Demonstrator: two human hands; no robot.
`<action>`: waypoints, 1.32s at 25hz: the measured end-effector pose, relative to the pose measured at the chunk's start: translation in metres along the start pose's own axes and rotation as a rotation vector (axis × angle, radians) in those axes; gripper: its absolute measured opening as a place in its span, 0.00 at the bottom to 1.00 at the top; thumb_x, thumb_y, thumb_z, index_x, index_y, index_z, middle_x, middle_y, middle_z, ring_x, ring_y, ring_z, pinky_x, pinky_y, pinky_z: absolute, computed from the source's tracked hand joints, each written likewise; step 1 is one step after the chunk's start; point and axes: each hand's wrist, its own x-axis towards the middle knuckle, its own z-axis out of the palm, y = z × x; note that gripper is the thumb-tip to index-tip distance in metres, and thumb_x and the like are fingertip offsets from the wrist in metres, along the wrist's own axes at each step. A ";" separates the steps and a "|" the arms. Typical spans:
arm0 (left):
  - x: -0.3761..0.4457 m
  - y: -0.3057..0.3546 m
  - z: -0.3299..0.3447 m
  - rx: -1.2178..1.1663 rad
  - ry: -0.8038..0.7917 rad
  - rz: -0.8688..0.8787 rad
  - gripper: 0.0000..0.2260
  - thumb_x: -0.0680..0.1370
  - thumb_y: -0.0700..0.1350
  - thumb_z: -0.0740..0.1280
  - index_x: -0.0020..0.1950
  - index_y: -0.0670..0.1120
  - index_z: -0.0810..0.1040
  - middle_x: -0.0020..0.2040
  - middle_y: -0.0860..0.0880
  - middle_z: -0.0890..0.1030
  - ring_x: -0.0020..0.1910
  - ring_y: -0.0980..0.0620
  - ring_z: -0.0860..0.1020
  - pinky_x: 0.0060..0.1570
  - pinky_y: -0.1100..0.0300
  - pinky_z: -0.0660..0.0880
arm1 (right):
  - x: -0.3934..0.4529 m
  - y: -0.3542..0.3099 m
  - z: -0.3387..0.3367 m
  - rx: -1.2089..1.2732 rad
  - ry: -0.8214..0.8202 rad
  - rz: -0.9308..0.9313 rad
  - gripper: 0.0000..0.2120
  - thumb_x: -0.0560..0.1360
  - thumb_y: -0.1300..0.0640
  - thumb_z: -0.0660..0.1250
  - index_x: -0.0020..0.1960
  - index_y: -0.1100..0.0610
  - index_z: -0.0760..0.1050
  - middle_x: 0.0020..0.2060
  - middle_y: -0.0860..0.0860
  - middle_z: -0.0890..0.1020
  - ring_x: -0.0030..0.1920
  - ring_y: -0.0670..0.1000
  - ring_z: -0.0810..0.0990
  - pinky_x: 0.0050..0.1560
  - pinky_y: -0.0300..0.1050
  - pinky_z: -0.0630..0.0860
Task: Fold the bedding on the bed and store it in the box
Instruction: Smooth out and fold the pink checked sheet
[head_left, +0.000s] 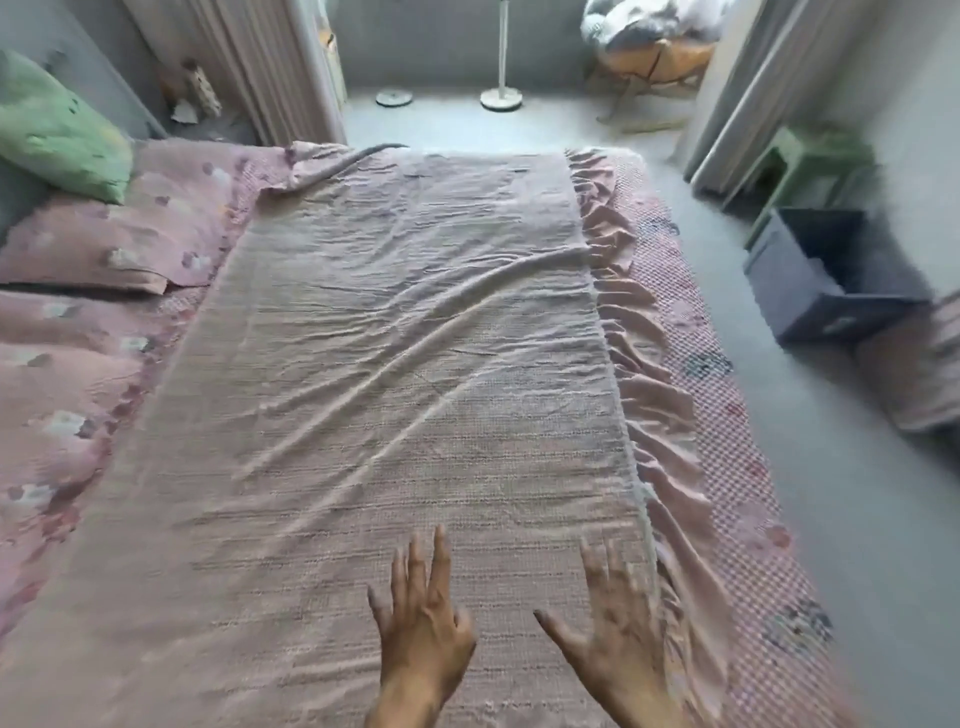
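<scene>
Both my hands, left hand (423, 631) and right hand (615, 642), hover spread over the wrinkled pink woven blanket (395, 374); wrists cut off; contact unclear through blur.

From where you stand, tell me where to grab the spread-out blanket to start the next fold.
Probably take the blanket by its near end, one corner per hand, reaching down from above. It lies flat as a long strip running away from you, so the short near edge is closest. Both the left hand and right hand are open above it.

left hand (423, 618) flat, fingers spread, right hand (615, 636) likewise
</scene>
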 end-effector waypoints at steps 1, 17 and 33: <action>0.006 -0.004 0.013 0.005 -0.051 0.038 0.41 0.80 0.49 0.57 0.74 0.56 0.24 0.76 0.49 0.27 0.77 0.48 0.32 0.72 0.41 0.34 | -0.002 0.008 0.019 0.045 -0.051 0.082 0.49 0.67 0.20 0.53 0.76 0.36 0.30 0.78 0.44 0.32 0.80 0.52 0.39 0.78 0.60 0.45; 0.059 0.005 0.263 0.266 -0.422 0.309 0.36 0.78 0.45 0.58 0.79 0.54 0.38 0.80 0.47 0.40 0.79 0.43 0.42 0.77 0.48 0.47 | 0.055 0.199 0.183 0.186 0.124 0.739 0.39 0.76 0.42 0.67 0.77 0.57 0.54 0.76 0.60 0.62 0.73 0.62 0.65 0.70 0.59 0.67; 0.062 0.002 0.272 0.240 -0.306 0.168 0.35 0.79 0.50 0.58 0.78 0.60 0.39 0.79 0.48 0.34 0.78 0.43 0.40 0.74 0.41 0.51 | 0.068 0.157 0.185 -0.194 0.201 -0.026 0.39 0.69 0.57 0.62 0.79 0.52 0.57 0.79 0.57 0.58 0.76 0.61 0.59 0.71 0.62 0.59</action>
